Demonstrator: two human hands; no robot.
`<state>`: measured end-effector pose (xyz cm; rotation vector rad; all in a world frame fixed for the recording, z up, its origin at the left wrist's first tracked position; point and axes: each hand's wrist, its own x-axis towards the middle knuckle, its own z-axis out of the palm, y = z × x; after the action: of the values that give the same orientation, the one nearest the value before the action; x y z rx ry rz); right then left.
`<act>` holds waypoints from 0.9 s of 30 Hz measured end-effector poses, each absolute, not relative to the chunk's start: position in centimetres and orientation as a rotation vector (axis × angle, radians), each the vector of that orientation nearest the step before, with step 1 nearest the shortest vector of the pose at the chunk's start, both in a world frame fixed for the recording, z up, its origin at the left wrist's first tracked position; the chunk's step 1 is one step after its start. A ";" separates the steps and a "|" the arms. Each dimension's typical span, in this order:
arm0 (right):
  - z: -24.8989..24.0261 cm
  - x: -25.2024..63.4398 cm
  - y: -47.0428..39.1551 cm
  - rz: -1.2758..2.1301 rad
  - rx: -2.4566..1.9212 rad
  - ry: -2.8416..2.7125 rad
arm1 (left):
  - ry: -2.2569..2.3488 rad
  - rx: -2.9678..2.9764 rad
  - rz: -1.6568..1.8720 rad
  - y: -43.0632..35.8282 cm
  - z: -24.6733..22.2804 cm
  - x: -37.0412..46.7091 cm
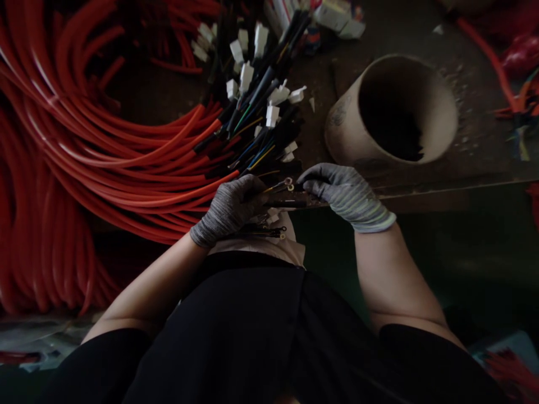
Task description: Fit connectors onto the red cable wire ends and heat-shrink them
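Note:
My left hand [231,206], in a grey knit glove, is closed round thin wires [275,186] that end in ring terminals [288,181]. Just right of those rings is my right hand [343,192], also gloved, its thumb and forefinger pinched together; whatever lies between the fingertips is too small and dark to name. Below my left hand, more dark wires with ring ends [275,231] lie over a pale cloth [297,247]. Orange cables [168,193] run in from the left, with white connectors [272,115] on wires above my hands.
A round, open-topped container [345,123] stands on the dark table [425,182] at the right, small debris beside it. Large orange cable coils [42,224] fill the left side. More wires with an orange cable [488,53] lie at the far right.

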<state>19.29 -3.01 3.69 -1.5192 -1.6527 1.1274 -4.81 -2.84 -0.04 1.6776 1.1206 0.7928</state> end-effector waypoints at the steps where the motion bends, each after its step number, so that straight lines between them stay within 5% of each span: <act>1: 3.9 19.2 -3.0 1.125 -1.518 -1.667 | 1.115 1.689 0.792 -2.8 -0.1 -4.8; 11: 3.9 18.0 -2.5 1.311 -1.517 -1.683 | 1.184 1.782 0.759 -3.0 -1.3 -4.7; 27: 5.7 18.1 -0.2 1.085 -1.583 -1.983 | 1.198 1.899 0.764 -3.2 -1.7 -4.7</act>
<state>18.07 -0.24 5.67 -1.5835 -1.9827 1.0847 -4.71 -3.23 -1.65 1.8993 1.1984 0.7641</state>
